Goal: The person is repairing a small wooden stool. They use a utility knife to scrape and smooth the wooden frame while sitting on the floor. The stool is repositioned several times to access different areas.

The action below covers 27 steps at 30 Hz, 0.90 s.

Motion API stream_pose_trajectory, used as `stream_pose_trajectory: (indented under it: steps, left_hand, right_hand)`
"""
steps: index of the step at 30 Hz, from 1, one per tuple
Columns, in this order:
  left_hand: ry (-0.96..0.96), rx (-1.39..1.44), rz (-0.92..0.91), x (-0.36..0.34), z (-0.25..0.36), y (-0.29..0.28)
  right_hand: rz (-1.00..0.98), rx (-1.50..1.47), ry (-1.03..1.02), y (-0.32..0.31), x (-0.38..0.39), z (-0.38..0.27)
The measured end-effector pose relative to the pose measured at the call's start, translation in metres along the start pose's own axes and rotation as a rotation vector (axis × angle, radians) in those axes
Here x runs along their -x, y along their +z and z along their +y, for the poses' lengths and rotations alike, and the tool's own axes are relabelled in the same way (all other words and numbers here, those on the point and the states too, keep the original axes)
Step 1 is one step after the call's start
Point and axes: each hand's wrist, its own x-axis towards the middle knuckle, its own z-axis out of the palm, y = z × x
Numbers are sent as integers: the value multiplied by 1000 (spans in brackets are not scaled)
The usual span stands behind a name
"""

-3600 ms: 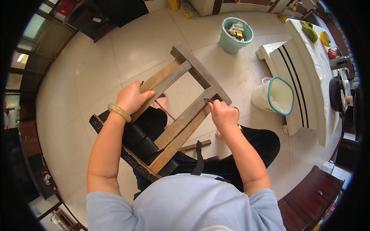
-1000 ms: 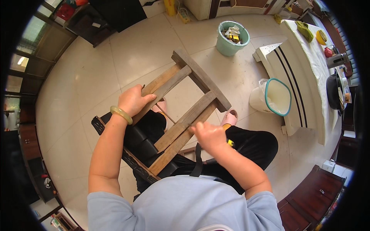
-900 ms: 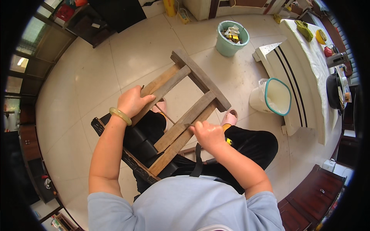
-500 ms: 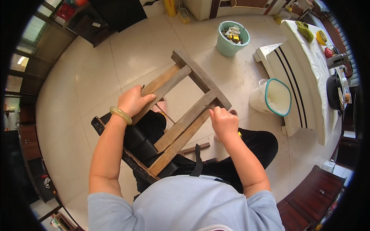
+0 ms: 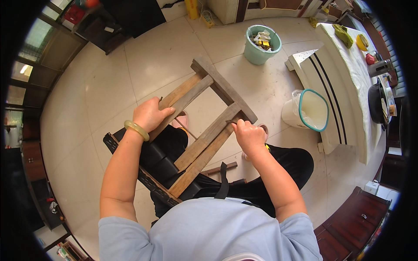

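Observation:
A folding wooden stool frame (image 5: 214,126) lies tilted across my lap, its end crossbar (image 5: 226,93) pointing away from me. My left hand (image 5: 151,115), with a pale bangle on the wrist, is closed round the frame's left bars. A thin metal rod (image 5: 188,127) runs between the two sides of the frame. Close to the crossbar, my right hand (image 5: 250,135) is closed in a pinch at the right pair of bars. From its fingertips a small dark thin piece (image 5: 229,122) sticks out against the wood; its kind is not clear. Black straps (image 5: 157,161) hang at the frame's near end.
A green bin (image 5: 260,54) with rubbish stands beyond the frame. Right of it is a white bin (image 5: 305,111) with a teal rim, beside a table (image 5: 352,87) with a white cover. Short wooden pieces (image 5: 220,168) lie below the frame. A dark red cabinet (image 5: 355,222) stands at lower right.
My right hand has moved slightly left along the bars, and the small dark piece now shows at its fingertips. The frame's far end has shifted a little left. My left hand stays in place.

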Motion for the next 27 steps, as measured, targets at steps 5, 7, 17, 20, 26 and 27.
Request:
stream_pose_trajectory:
  steps: [5, 7, 17, 20, 26, 27]
  left_hand:
    - [3, -36, 3, -3, -1, 3]
    - [14, -27, -3, -3, -1, 3]
    - [9, 43, 0, -2, -3, 5]
    - [-9, 33, -20, -1, -3, 3]
    - [14, 41, 0, -2, -3, 4]
    - [3, 45, -1, -2, -4, 5]
  right_hand:
    - [2, 83, 98, 5, -5, 18]
    - [-4, 104, 105, 0, -6, 23]
    - [-64, -139, -125, -25, 21, -45]
    - [-46, -49, -62, -14, 9, -28]
    - [32, 112, 98, -4, -6, 22]
    - [32, 108, 96, -11, -4, 13]
